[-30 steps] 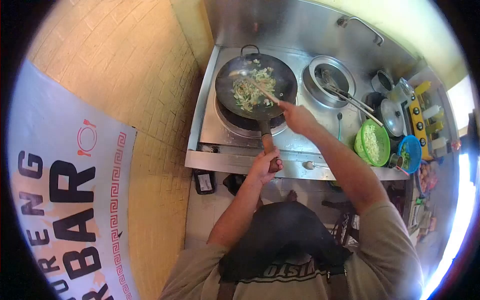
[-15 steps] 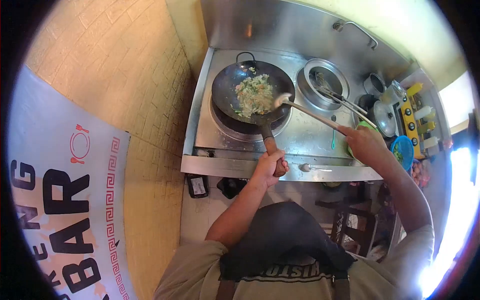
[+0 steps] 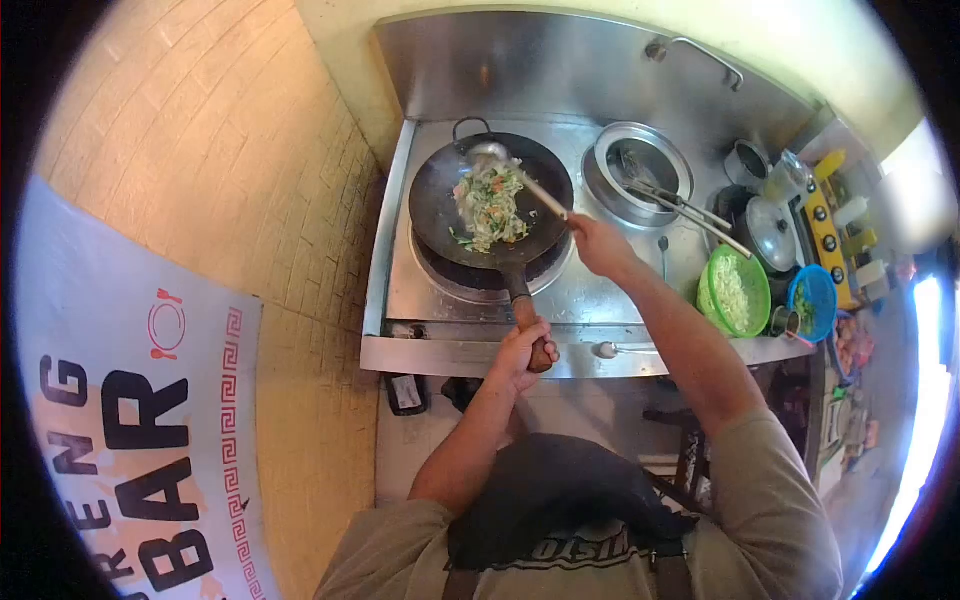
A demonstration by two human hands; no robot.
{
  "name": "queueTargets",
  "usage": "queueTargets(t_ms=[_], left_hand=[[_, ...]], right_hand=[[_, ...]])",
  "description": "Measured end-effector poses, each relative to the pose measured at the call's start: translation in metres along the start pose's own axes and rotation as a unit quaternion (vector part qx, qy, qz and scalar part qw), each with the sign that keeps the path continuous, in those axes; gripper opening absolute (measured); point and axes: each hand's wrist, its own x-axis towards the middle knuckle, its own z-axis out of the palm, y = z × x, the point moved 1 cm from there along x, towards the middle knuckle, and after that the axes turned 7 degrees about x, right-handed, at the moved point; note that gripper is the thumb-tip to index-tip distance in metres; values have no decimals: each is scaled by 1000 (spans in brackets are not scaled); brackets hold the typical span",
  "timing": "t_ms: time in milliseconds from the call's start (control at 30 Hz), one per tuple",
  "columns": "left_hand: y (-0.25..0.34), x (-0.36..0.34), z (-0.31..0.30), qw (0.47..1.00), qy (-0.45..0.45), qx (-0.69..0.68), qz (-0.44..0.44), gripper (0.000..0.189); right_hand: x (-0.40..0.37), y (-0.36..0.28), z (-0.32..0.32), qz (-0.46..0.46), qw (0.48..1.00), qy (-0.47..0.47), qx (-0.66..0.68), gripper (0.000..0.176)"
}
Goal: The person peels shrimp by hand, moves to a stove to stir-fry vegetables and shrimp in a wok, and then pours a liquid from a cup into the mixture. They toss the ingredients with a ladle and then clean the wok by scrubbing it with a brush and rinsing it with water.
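My left hand point(image 3: 523, 352) is closed round the wooden handle of a dark wok point(image 3: 545, 215) that sits on the left burner. In the wok lies a heap of chopped vegetables point(image 3: 492, 212), pale and green with orange bits. My right hand point(image 3: 603, 246) grips the long handle of a ladle point(image 3: 541, 194) stretched across the wok. The ladle's round bowl is at the far side of the food, near the wok's loop handle point(image 3: 471, 126).
Right of the wok stands a metal pot point(image 3: 612, 192) with long-handled tools across it. Further right are a green basket point(image 3: 707, 297) of pale chopped vegetables, a blue basket point(image 3: 826, 303), a lidded pot point(image 3: 771, 235) and sauce bottles point(image 3: 851, 212). A brick-patterned wall point(image 3: 310, 230) rises at left.
My right hand has moved left and forward over the stove, carrying the ladle's bowl from the wok's right edge to its far side. The view has shifted slightly; my left hand keeps its grip.
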Motion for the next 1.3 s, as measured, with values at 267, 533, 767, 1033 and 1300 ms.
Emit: queueTargets(t_ms=[267,533,767,1033,1300], left_hand=[[-16,-25,-24,943,-330,34,-12,77],[-172,-84,-118,742,-24,583,-329,69],[-268,-71,-20,654,-27,687,-315,69],[-450,-27,231,722,-115,633,-253,80],[-548,31,261,791,-120,600,6,61]], right_hand=[[-33,-2,10,134,943,-89,293,27],[-247,84,-29,18,960,-33,277,73],[-620,246,-107,423,891,160,-54,82],[-690,301,-71,441,888,105,70,67],[-661,332,-105,291,909,113,275,54]])
